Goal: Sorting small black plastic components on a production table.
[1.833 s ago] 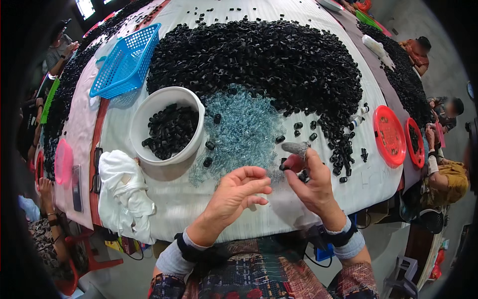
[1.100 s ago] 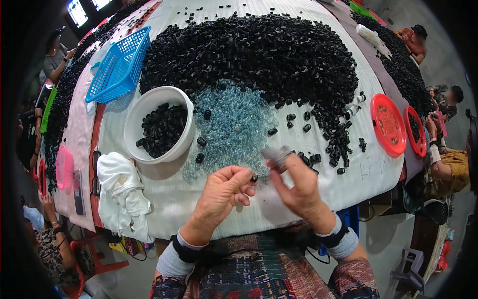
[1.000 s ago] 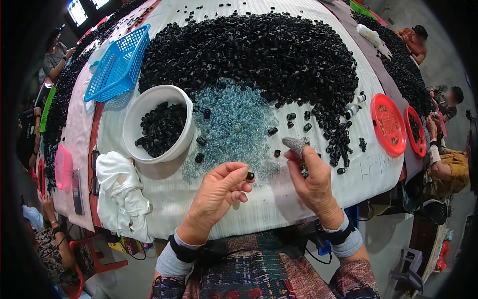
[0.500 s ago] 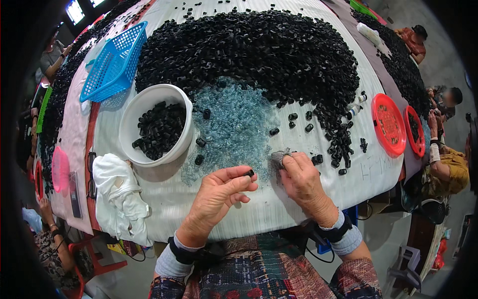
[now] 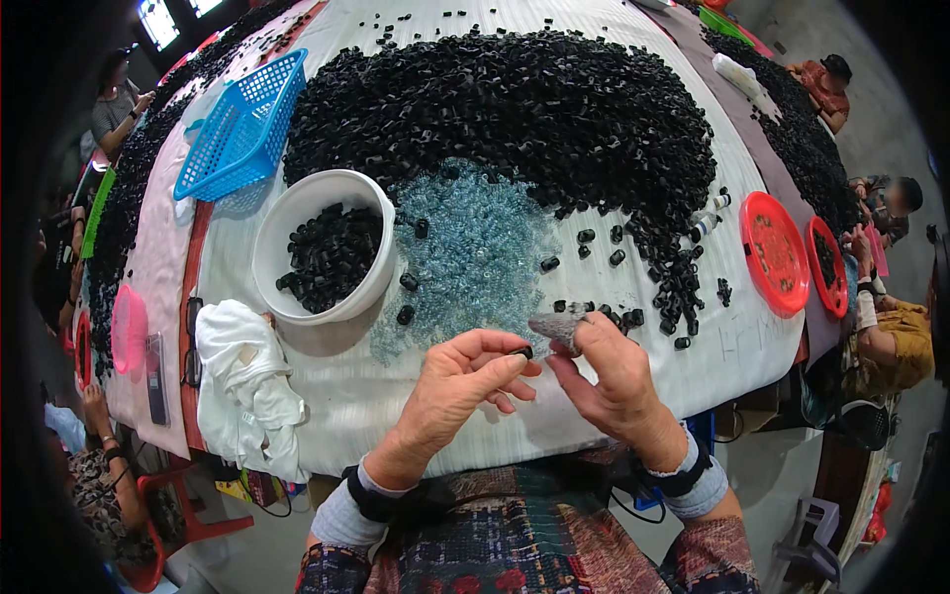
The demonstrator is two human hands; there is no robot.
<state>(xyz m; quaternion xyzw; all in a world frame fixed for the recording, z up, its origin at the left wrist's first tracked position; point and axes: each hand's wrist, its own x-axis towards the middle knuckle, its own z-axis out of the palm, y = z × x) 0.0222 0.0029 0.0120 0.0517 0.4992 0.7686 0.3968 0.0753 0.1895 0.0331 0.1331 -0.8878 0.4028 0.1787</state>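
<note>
My left hand (image 5: 460, 386) pinches a small black cylindrical part (image 5: 522, 350) between thumb and fingertips, above the near part of the table. Close on its right, my right hand (image 5: 618, 381) is closed on a grey crumpled, cloth-like piece (image 5: 554, 327); its exact kind is unclear. Beyond the hands spreads a heap of tiny clear bluish ring-like pieces (image 5: 470, 243). Behind that lies a broad pile of black parts (image 5: 495, 109), trailing down on the right side. A white bowl (image 5: 341, 310) of the same black parts stands to the left of the bluish heap.
A blue perforated basket (image 5: 233, 148) stands far left. Nearer, a white cloth (image 5: 247, 391) hangs at the table's front edge. Red lids (image 5: 749, 247) and small bottles (image 5: 705, 224) lie at the right. Other people sit at both neighbouring tables.
My right hand has lifted and turned, with the grey piece now pointing left near my left hand. The left hand has shifted slightly right, still pinching the black part.
</note>
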